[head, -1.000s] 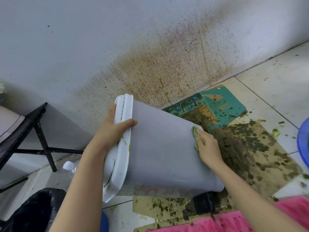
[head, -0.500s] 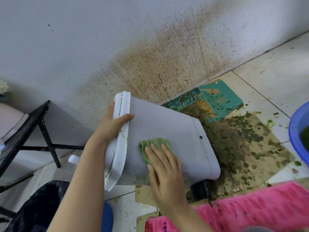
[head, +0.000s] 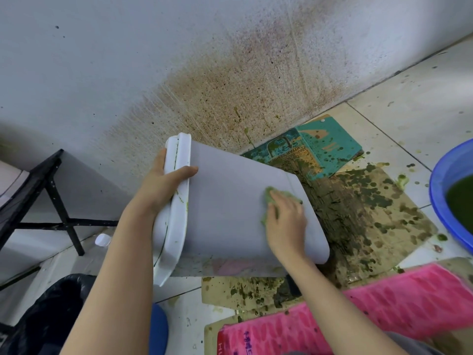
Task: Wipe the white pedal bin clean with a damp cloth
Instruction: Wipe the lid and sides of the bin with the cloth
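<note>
We are wiping the upturned side wall of the white pedal bin (head: 230,213). It is lying tipped on its side on the floor beside the spattered wall (head: 230,73), with its base end over the stained cardboard (head: 371,213). Our left hand (head: 163,185) is gripping the lid (head: 175,226), thumb hooked over onto the side wall and fingers behind. Our right hand (head: 286,221) is lying flat, fingers fairly straight, pressing the green cloth (head: 271,197) down near the base end.

To do this step well, we are judging that the left hand should be bracing firmly, so the bin is not rolling under the pressure. The right hand should be running long, overlapping strokes along the wall rather than dabbing. We should be stopping short of the base edge, or the cloth may be picking up muck from the cardboard. Green streaks are showing on the lid, so that part is waiting for its turn. The cloth looks soiled, so folding it to a cleaner face is probably worth doing.
</note>
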Demonstrator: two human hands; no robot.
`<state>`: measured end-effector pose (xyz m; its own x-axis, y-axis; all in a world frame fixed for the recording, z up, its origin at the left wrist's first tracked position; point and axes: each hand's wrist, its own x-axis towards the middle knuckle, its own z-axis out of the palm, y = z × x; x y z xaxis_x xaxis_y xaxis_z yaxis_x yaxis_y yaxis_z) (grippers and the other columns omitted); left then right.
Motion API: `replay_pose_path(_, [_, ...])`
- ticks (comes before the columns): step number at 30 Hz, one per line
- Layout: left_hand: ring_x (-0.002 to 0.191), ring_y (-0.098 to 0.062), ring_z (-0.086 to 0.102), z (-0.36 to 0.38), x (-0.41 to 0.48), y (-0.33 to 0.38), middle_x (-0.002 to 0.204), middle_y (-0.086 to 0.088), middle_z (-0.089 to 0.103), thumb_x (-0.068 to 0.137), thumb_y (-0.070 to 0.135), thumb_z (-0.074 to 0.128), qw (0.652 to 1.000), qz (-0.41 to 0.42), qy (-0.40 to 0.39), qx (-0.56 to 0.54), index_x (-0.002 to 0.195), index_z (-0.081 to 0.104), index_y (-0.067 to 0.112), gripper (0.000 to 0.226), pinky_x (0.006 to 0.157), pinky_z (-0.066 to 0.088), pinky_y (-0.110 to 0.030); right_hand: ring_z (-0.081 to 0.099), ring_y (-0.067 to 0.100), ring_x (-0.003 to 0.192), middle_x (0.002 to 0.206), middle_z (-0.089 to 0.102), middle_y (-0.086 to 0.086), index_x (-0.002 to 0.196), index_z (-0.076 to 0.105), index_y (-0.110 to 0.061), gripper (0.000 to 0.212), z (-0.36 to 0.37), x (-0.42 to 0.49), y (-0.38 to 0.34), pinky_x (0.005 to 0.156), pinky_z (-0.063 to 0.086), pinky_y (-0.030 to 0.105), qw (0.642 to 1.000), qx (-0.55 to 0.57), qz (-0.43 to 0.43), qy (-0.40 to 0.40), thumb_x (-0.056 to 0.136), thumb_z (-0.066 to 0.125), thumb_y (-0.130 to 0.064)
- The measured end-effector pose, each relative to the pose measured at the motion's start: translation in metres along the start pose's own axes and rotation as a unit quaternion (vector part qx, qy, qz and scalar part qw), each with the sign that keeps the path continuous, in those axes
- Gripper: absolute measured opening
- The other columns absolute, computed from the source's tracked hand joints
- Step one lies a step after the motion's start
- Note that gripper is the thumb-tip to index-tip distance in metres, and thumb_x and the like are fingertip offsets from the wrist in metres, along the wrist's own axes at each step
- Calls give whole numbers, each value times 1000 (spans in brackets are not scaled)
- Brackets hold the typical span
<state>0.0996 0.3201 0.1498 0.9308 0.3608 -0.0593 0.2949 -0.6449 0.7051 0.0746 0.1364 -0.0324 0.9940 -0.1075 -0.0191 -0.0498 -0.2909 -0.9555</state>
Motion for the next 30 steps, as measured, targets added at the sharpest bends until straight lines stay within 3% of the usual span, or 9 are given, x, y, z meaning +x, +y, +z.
replay_pose_path(4, [110, -18, 64, -3, -6, -2, 129, 9, 62, 85, 35, 75, 1000, -9, -3, -14, 144, 41, 45, 69, 93, 52, -41, 27, 9, 144, 149, 43, -15, 142, 48, -28, 40, 10, -42, -38, 120, 18, 32, 986, 39, -147, -73, 104, 40, -31])
replay_pose_path(8, [110, -20, 65, -6, -9, -4, 127, 8, 64, 86, 33, 74, 1000, -8, -10, -14, 142, 44, 46, 64, 93, 52, -41, 20, 7, 148, 154, 37, -17, 145, 42, -32, 43, -7, -75, 0, 121, 15, 31, 979, 3, -191, -72, 104, 32, -38])
replay_pose_path(12, [109, -21, 66, -6, -10, -5, 125, 6, 65, 86, 35, 75, 1000, -5, -13, -20, 139, 47, 46, 61, 93, 53, -42, 33, 15, 143, 149, 46, -7, 142, 50, -22, 40, -21, -46, 50, 119, 27, 43, 997, -13, -72, -6, 104, 39, -28])
replay_pose_path(15, [110, -20, 66, -5, -11, -4, 126, 8, 65, 86, 35, 75, 1000, -1, -14, -28, 139, 47, 47, 62, 98, 52, -47, 37, 21, 139, 148, 48, 0, 144, 48, -18, 41, -21, 15, 67, 116, 30, 46, 999, -17, 32, -18, 104, 38, -23])
replay_pose_path(18, [118, -21, 62, 0, -10, 3, 136, 8, 59, 75, 44, 78, 1000, -3, -14, -27, 146, 39, 46, 81, 104, 48, -50, 40, 31, 135, 145, 50, 4, 144, 46, -20, 42, -9, 72, 52, 111, 34, 48, 989, -41, 137, -40, 105, 32, -23])
replay_pose_path(20, [120, -23, 59, 4, -9, 9, 141, 7, 55, 71, 48, 78, 1000, -10, -14, -24, 149, 34, 45, 90, 106, 46, -50, 43, 35, 129, 135, 58, 7, 138, 52, -22, 39, 2, 93, 26, 108, 35, 47, 985, -61, 160, -32, 105, 32, -22])
replay_pose_path(25, [127, -25, 54, 7, -5, 17, 148, 5, 48, 85, 43, 75, 1000, -10, -7, -3, 153, 29, 41, 82, 108, 43, -51, 30, 28, 141, 152, 43, 0, 148, 42, -24, 44, 16, 66, -39, 114, 28, 45, 996, -26, -18, -79, 105, 35, -21])
replay_pose_path(30, [126, -21, 56, 5, -11, 15, 146, 7, 51, 89, 51, 67, 1000, -6, 0, -1, 153, 30, 41, 75, 110, 43, -48, 23, 9, 147, 154, 35, -20, 147, 41, -36, 43, -4, -47, -40, 121, 19, 32, 973, 46, -206, -87, 105, 32, -35])
